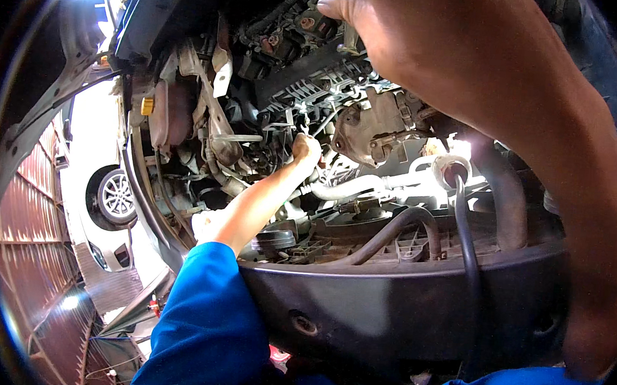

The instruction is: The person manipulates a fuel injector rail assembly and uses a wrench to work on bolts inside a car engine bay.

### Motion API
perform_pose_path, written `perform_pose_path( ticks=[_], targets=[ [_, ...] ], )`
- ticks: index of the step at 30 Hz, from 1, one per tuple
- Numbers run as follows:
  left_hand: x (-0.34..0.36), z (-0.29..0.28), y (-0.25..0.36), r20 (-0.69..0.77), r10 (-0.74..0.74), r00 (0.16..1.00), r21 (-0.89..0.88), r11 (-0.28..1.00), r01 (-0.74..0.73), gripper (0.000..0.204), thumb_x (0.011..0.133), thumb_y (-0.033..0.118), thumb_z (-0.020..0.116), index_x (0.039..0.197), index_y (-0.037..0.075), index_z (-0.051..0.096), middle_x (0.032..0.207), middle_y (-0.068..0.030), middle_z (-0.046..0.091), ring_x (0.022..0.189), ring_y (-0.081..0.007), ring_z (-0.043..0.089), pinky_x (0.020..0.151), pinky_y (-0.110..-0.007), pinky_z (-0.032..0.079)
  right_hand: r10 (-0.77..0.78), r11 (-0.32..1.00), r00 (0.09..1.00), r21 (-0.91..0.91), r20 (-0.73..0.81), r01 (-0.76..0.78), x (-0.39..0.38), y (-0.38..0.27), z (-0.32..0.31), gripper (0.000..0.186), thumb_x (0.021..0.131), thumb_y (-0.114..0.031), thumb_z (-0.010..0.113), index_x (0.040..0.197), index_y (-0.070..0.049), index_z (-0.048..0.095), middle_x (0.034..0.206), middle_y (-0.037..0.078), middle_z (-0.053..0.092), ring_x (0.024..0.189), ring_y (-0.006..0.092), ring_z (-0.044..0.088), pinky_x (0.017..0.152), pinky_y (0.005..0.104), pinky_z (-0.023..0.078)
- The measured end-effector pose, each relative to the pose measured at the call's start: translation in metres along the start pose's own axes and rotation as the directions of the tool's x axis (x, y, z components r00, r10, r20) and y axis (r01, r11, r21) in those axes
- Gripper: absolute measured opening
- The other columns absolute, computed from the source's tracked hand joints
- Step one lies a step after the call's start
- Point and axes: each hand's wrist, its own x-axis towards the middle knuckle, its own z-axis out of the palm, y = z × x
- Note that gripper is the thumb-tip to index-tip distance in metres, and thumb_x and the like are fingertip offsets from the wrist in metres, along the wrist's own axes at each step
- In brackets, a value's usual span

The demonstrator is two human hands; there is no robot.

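Note:
In an open engine bay, my left hand (305, 150) reaches into metal brackets and fittings (292, 120) near the middle, its fingers curled; what they grip is hidden. My right hand (370, 29) is at the top edge, thumb extended and other fingers mostly out of sight, near dark engine components (280, 40); anything it holds cannot be made out. A metal housing (363, 125) sits right of my left hand. Farther right, a bright work lamp (451, 167) with a black cord (466, 239) lies among the hoses. A reservoir (167, 115) with a yellow cap (146, 106) is at the left.
The dark front panel (379, 308) spans the lower middle, between me and the engine. A black hose (504, 213) rises at the right. At the left stand a white car (97, 149) with an alloy wheel (117, 195) and a corrugated metal wall (31, 223).

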Motion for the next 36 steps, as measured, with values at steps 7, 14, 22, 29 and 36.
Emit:
perform_pose_path(
  ticks=[7,14,22,29,36],
  targets=[
    [0.027,0.003,-0.027,-0.161,0.059,0.985,0.587,0.808,0.048,0.029,0.083,0.027,0.061,0.104,0.008,0.066,0.096,-0.0013,0.067,0.081,-0.0138,0.064,0.069,-0.028,0.046,-0.018,0.999,1.0,0.038,0.005,0.018,0.001,-0.002,0.003,0.013,0.078,-0.007,0.065,0.077,0.001,0.055,0.06,0.015,0.055,0.057,0.0245,0.058,0.054,0.0384,0.044],
    [-0.039,-0.003,0.032,0.021,0.256,0.966,0.717,0.67,-0.193,0.021,0.085,0.015,0.055,0.097,-0.003,0.053,0.078,-0.0155,0.067,0.086,-0.0268,0.066,0.068,-0.05,0.052,-0.011,1.0,1.0,0.024,0.013,0.011,-0.002,0.001,0.002,0.012,0.077,-0.006,0.064,0.076,0.002,0.055,0.06,0.016,0.055,0.057,0.0251,0.058,0.054,0.0384,0.044],
    [-0.019,-0.006,0.012,-0.107,0.151,0.983,0.384,0.918,-0.099,0.022,0.088,0.019,0.049,0.092,-0.003,0.052,0.084,-0.0186,0.064,0.073,-0.0306,0.067,0.061,-0.047,0.055,-0.029,0.998,1.0,0.049,0.01,0.028,-0.001,-0.001,0.002,0.012,0.077,-0.005,0.063,0.075,0.002,0.054,0.06,0.016,0.055,0.056,0.0258,0.058,0.054,0.0386,0.044],
    [0.004,0.008,0.007,-0.25,0.068,0.966,0.482,0.874,0.064,0.031,0.091,0.03,0.048,0.086,0.002,0.061,0.081,-0.0186,0.065,0.078,-0.0323,0.067,0.06,-0.038,0.055,-0.032,0.998,0.999,0.045,0.02,0.031,-0.003,0.001,0.001,0.011,0.077,-0.004,0.063,0.074,0.003,0.054,0.06,0.017,0.054,0.056,0.0264,0.058,0.054,0.0387,0.044],
    [0.01,0.021,0.009,-0.217,0.148,0.965,0.743,0.666,0.066,0.016,0.081,0.019,0.064,0.091,0.007,0.065,0.086,-0.0061,0.067,0.083,-0.0218,0.066,0.061,-0.029,0.055,-0.026,0.999,0.999,0.033,0.044,0.025,-0.005,0.001,0.002,0.011,0.077,-0.003,0.062,0.073,0.003,0.054,0.06,0.018,0.054,0.056,0.027,0.059,0.054,0.0388,0.044]
  ],
)
